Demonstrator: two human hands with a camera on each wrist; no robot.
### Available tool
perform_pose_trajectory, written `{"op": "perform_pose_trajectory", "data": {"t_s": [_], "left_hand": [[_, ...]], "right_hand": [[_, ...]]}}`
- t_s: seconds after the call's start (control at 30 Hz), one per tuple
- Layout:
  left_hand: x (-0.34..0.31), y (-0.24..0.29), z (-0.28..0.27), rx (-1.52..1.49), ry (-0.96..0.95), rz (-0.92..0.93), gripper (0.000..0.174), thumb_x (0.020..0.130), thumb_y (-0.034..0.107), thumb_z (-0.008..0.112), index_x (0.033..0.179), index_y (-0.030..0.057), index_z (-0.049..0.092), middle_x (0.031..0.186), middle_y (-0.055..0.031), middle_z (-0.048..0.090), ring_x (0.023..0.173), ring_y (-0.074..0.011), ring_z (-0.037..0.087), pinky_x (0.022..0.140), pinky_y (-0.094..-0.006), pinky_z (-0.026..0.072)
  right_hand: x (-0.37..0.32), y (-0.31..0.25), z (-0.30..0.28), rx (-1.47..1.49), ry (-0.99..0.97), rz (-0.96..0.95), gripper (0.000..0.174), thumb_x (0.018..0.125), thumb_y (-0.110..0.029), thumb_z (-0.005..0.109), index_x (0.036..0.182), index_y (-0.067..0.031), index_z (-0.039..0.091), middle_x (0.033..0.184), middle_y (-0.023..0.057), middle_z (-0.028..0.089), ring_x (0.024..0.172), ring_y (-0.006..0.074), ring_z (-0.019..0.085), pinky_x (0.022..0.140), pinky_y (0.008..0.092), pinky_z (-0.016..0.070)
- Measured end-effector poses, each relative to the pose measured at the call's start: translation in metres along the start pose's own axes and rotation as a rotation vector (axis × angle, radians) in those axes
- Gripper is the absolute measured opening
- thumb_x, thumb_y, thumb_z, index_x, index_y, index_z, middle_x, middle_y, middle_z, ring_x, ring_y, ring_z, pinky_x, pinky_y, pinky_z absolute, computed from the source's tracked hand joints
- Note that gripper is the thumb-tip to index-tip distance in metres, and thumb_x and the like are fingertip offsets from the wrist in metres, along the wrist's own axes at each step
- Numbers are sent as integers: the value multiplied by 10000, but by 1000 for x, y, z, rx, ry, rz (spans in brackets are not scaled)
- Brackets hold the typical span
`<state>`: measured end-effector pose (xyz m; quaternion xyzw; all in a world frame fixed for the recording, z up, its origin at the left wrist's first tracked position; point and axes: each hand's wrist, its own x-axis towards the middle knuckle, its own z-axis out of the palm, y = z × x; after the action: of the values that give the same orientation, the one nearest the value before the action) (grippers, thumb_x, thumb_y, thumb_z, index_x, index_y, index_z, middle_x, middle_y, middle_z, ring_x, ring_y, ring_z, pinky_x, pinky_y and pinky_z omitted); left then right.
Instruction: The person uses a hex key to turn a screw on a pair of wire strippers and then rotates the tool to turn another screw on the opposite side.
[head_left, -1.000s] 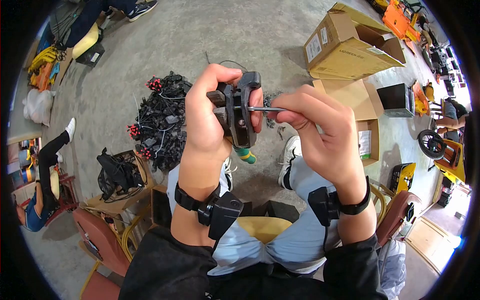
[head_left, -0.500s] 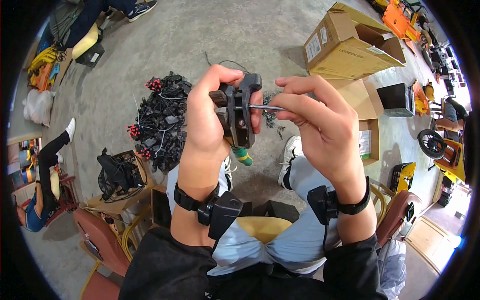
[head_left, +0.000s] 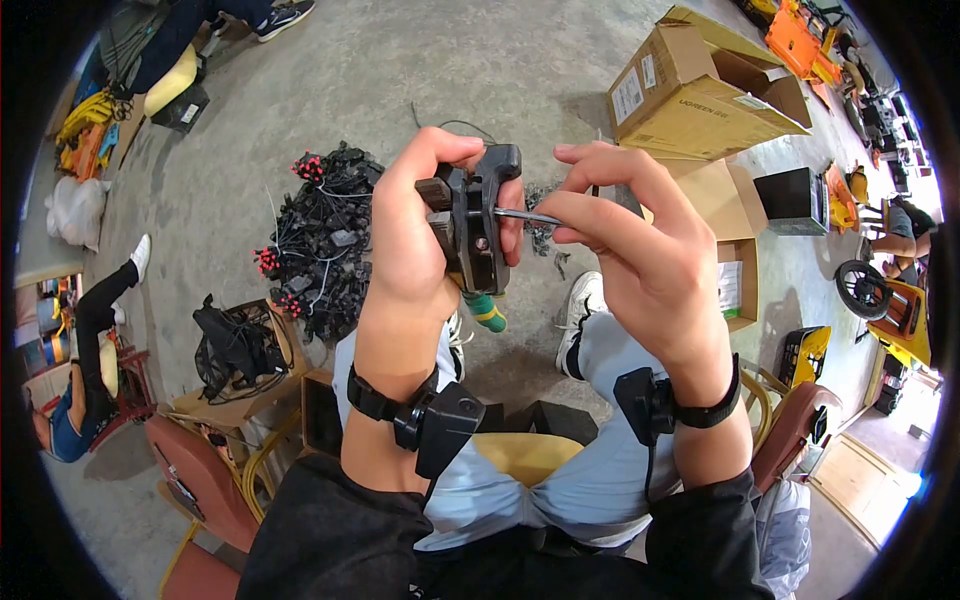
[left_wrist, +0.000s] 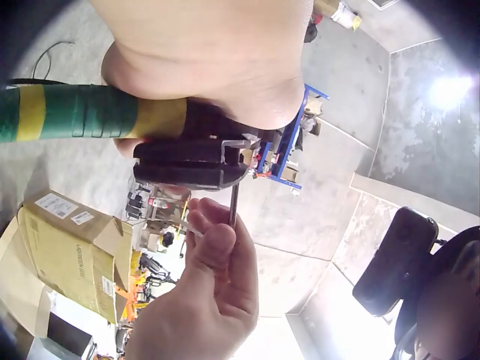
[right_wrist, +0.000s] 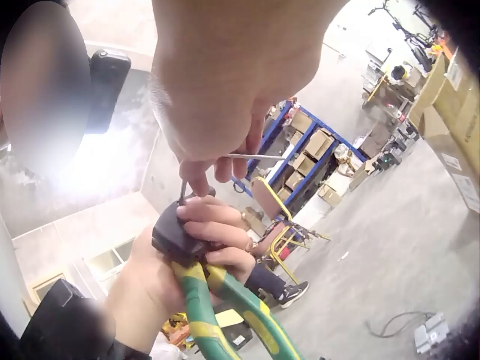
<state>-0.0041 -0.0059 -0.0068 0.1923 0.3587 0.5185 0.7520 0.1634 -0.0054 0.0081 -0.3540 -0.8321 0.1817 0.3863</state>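
In the head view the left hand (head_left: 405, 235) grips a black plastic part (head_left: 490, 225), with green-and-yellow handles (head_left: 486, 312) below it. The right hand (head_left: 655, 255) pinches a thin metal rod (head_left: 525, 215) between thumb and forefinger, its other fingers raised. The rod's far end meets the black part's right side. Both green-yellow handles (right_wrist: 201, 311) extend under the black part (right_wrist: 177, 232) in the right wrist view, where another length of rod (right_wrist: 259, 157) sticks out past the right fingers. Seen from the left wrist, the rod (left_wrist: 234, 204) touches the part's edge (left_wrist: 232, 174).
A pile of black pieces with red tips (head_left: 325, 235) lies on the floor at left. An open cardboard box (head_left: 690, 95) stands at upper right, near another carton (head_left: 738, 270). A box with black straps (head_left: 245, 350) is at lower left; chairs flank the lap.
The right hand's fingers have lifted and spread from their closer curl, while thumb and forefinger stay at the rod. The rod slants slightly more. The left hand has barely moved.
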Motion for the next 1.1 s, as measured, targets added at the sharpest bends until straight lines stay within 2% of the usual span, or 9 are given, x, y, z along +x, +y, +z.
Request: {"op": "perform_pose_trajectory", "data": {"t_s": [0.13, 0.47, 0.53, 0.77, 0.97, 1.03, 1.07, 1.1], "left_hand": [[1, -1, 0, -23, 22, -4, 355, 774, 331, 424, 613, 29, 522, 552, -87, 526, 445, -179, 496, 453, -297, 425], [2, -3, -2, 5, 19, 8, 319, 773, 312, 442, 647, 32, 530, 564, -86, 537, 449, -177, 510, 438, -292, 433], [2, -3, -1, -2, 93, 9, 316, 773, 310, 443, 654, 31, 532, 563, -86, 537, 442, -178, 510, 432, -289, 435], [2, -3, -2, -17, 62, 8, 300, 776, 301, 446, 673, 33, 534, 575, -85, 543, 442, -179, 517, 429, -288, 437], [1, -2, -1, 23, 81, 52, 288, 776, 305, 456, 717, 32, 527, 594, -88, 549, 450, -181, 523, 431, -296, 441], [0, -2, -1, 15, 89, 64, 288, 775, 306, 465, 740, 26, 525, 599, -93, 551, 448, -185, 524, 431, -297, 442], [0, -2, -1, 14, 89, 64, 288, 775, 306, 465, 740, 26, 525, 599, -93, 551, 448, -185, 524, 431, -297, 442], [-1, -2, 1, 30, 124, 55, 291, 775, 304, 467, 737, 23, 528, 600, -96, 551, 445, -187, 524, 430, -297, 441]], "right_hand": [[1, 3, 0, -35, 6, -49, 285, 587, 139, 555, 810, -22, 628, 834, 96, 547, 899, 280, 592, 787, 359, 485], [1, 6, -2, -62, -21, -79, 306, 569, 103, 554, 825, -37, 645, 824, 89, 547, 926, 277, 584, 850, 418, 459], [2, 7, -1, -125, -5, -139, 307, 568, 95, 554, 825, -45, 649, 832, 83, 547, 951, 286, 581, 873, 437, 447], [4, 5, 0, -115, 8, -141, 296, 579, 94, 559, 823, -46, 652, 862, 87, 551, 993, 305, 572, 890, 423, 442], [1, -1, 3, 95, -6, 46, 229, 684, 101, 555, 852, -29, 640, 873, 105, 568, 956, 291, 587, 756, 340, 498], [3, -4, 1, 86, -44, 98, 171, 770, 62, 530, 889, -14, 626, 810, 99, 586, 860, 250, 616, 668, 300, 500], [1, -5, 1, 86, -44, 98, 171, 770, 62, 530, 889, -14, 626, 810, 99, 586, 860, 250, 616, 668, 300, 500], [0, -5, 2, 257, -72, 205, 141, 811, 32, 511, 905, 8, 613, 779, 97, 592, 793, 222, 616, 652, 285, 496]]}}
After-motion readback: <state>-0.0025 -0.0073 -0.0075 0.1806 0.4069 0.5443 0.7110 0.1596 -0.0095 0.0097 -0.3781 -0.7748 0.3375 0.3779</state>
